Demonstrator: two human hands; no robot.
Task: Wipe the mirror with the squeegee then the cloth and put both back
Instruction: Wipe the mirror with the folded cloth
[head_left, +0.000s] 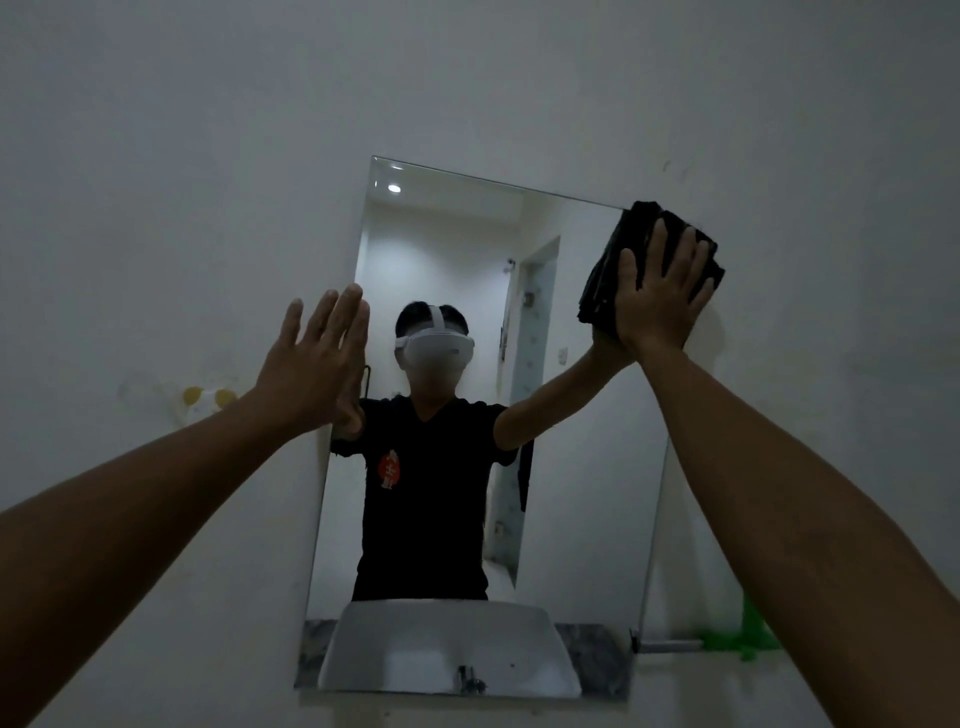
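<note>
A frameless rectangular mirror (571, 415) hangs on the white wall, tilted slightly in view. My right hand (662, 296) presses a folded black cloth (605, 275) flat against the mirror's upper right corner, fingers spread over it. My left hand (317, 364) is open with fingers together, its palm resting by the mirror's left edge, holding nothing. A green object with a grey handle (727, 642) lies low on the right beside the mirror; it may be the squeegee, but my right forearm partly hides it.
The mirror reflects a person in a black shirt with a white headset, a white basin (447, 649) and a doorway. A small yellow and white fixture (208, 400) sits on the wall left of my left wrist. Bare white wall surrounds the mirror.
</note>
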